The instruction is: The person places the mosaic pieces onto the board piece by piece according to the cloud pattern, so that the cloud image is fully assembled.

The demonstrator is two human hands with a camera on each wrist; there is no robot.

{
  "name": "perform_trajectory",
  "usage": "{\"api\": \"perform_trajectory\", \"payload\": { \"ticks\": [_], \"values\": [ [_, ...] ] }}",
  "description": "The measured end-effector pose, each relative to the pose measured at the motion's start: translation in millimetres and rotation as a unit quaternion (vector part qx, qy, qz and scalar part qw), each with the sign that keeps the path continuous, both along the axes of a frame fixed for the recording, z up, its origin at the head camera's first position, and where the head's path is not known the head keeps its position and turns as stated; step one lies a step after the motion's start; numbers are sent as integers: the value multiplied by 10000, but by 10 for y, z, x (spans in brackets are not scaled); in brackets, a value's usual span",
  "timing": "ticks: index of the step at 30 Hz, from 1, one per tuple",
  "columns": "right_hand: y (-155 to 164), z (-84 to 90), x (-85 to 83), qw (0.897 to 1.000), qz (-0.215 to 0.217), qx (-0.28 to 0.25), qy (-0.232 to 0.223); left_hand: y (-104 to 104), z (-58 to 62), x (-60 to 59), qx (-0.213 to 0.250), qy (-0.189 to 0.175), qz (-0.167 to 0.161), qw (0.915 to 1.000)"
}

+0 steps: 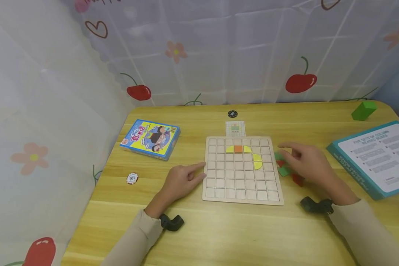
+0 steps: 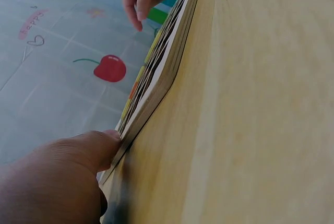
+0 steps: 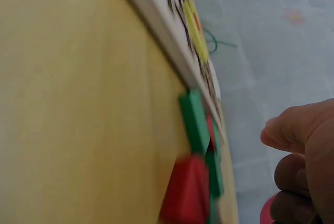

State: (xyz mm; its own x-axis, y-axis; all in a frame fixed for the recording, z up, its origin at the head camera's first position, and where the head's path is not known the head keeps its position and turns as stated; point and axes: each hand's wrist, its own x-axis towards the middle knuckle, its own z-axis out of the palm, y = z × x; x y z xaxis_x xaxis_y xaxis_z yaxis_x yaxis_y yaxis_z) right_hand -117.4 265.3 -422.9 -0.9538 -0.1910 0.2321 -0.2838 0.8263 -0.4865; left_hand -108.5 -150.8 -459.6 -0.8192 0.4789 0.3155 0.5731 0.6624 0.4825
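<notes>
A pale wooden grid board (image 1: pixel 230 183) lies flat on the table. An orange square piece (image 1: pixel 238 149) sits in its upper part between two rounded yellow pieces, and two more yellow pieces (image 1: pixel 257 157) are stacked toward the right. My left hand (image 1: pixel 181 181) touches the board's left edge with index finger and thumb extended. Over loose pieces beside the board's right edge hovers my right hand (image 1: pixel 307 162), its index finger reaching left and nothing in its grasp. Among those pieces are green ones (image 3: pixel 193 122) and red ones (image 3: pixel 183 192), partly hidden by the hand in the head view.
A small pattern card (image 1: pixel 235 128) lies behind the board, with a black chip (image 1: pixel 232 113) beyond it. To the left are a blue-and-yellow box (image 1: pixel 151 138) and a white chip (image 1: pixel 132 178). A teal box (image 1: pixel 375 159) and a green block (image 1: pixel 364 111) stand right.
</notes>
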Motion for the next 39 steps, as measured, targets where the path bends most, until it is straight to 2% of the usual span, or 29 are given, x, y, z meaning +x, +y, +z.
{"api": "perform_trajectory", "payload": {
  "ticks": [4, 16, 24, 32, 39],
  "values": [
    [190, -54, 97, 9991, -295, 11, 316, 4, 18, 0, 3, -29, -26, 10000],
    [539, -112, 311, 9964, -837, 38, 151, 47, 17, -4, 8, 10, 24, 10000],
    [535, -184, 281, 9964, -782, 234, -209, 29, -2, 19, -6, -55, 121, 9999],
    [515, -186, 265, 9946, -805, 473, -457, 22, -6, 22, 32, 85, 61, 9999],
    [492, -192, 260, 9924, -1056, 378, -507, 16, -13, 8, -31, 46, 86, 9999]
  ]
}}
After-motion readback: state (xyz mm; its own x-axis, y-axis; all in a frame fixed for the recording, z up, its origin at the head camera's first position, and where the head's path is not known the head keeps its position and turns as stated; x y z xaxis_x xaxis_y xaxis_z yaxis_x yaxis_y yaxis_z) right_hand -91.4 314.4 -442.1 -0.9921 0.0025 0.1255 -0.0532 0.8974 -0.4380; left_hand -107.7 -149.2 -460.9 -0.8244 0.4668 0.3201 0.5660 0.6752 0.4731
